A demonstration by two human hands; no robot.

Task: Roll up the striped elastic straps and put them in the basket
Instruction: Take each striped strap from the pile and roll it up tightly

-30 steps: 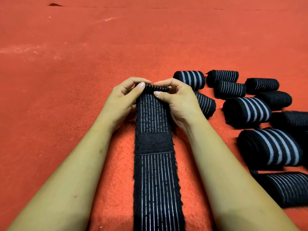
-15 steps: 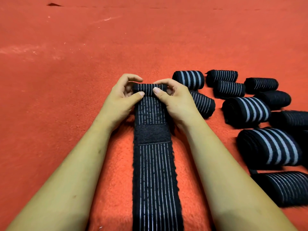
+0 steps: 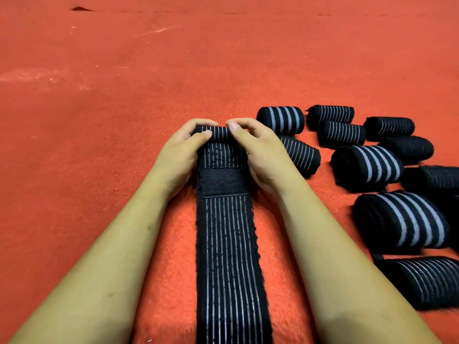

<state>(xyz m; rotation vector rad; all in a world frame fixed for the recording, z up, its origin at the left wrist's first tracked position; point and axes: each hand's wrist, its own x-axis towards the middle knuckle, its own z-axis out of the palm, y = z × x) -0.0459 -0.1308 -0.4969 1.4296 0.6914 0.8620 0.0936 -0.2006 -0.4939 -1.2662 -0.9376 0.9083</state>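
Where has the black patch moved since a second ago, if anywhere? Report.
Yes. The patch slid away from the person, toward the roll in the fingers; the finished rolls at right stayed put.

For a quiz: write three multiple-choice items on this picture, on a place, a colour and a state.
1. Where do the rolled straps lie? A. in a basket B. on the floor, right of the right hand C. on a shelf
2. What colour is the floor? A. blue B. grey C. red
3. How is the long strap between the arms? A. flat all along B. rolled only at its far end C. fully rolled

1 B: they sit on the floor beside that hand.
2 C: the floor is red all over.
3 B: the left hand and right hand grip a small roll there; the rest lies flat.
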